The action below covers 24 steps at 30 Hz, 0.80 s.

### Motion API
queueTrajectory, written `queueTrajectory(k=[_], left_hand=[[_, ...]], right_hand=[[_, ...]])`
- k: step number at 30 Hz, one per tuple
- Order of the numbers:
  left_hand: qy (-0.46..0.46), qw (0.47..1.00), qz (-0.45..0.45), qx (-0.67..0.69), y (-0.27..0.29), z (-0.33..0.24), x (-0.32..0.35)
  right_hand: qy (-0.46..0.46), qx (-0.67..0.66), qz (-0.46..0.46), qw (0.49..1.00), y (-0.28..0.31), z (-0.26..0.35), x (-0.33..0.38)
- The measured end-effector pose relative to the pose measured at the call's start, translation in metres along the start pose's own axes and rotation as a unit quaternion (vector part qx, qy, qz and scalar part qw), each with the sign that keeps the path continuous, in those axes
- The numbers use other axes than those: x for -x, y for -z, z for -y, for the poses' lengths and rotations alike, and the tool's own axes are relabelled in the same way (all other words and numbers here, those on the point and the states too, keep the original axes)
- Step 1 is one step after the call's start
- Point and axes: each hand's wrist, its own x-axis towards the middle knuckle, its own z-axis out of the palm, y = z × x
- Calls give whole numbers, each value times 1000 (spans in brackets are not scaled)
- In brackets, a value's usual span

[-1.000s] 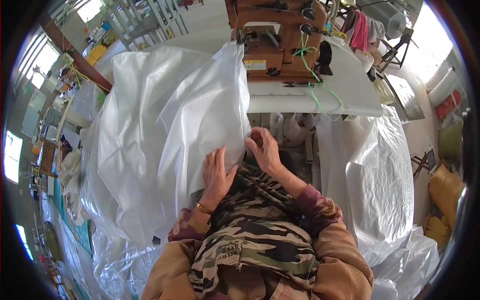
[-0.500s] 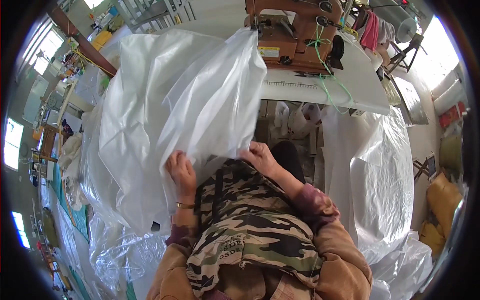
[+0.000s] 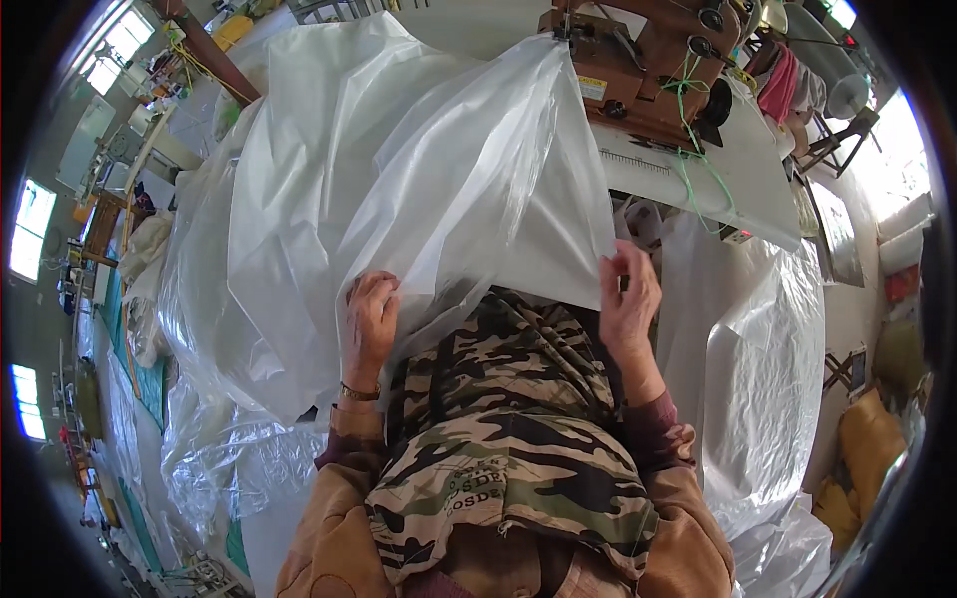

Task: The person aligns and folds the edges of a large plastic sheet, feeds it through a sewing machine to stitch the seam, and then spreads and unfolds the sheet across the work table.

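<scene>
A large translucent white plastic sheet (image 3: 478,189) hangs over the table's front edge toward my lap, its top corner gathered under the brown sewing machine (image 3: 648,70). My left hand (image 3: 371,311) is closed on the sheet's lower left edge. At the lower right corner my right hand (image 3: 630,294) pinches the sheet's edge between thumb and fingers. Between the two hands the sheet is spread out, with folds running up to the machine's needle area. Below it lies my camouflage apron (image 3: 508,419).
Green thread (image 3: 688,130) hangs down the machine's front onto the white tabletop (image 3: 743,184). More plastic sheeting (image 3: 763,349) drapes down on the right, and crumpled clear plastic (image 3: 224,463) lies at the left. A brown post (image 3: 214,55) stands at the far left.
My right hand has moved right and up, pulling the sheet's corner with it and stretching the sheet wider. My left hand stays at the left edge. The view has shifted slightly.
</scene>
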Motion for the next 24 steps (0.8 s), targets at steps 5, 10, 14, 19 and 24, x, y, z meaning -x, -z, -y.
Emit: queueTrajectory(k=[5,10,14,19,24], left_hand=[[12,996,15,87,10,-18,-9],[-21,993,13,116,19,-44,-33],[-15,994,72,79,14,-62,-47],[35,992,83,84,5,-64,-50],[-12,998,31,58,-2,-64,-49]], right_hand=[[-268,-463,296,791,-53,72,-10],[-285,-454,489,688,-108,122,17],[-37,-380,494,781,-89,140,44],[-1,-237,377,896,-59,109,31],[-277,-330,218,876,-58,72,35]])
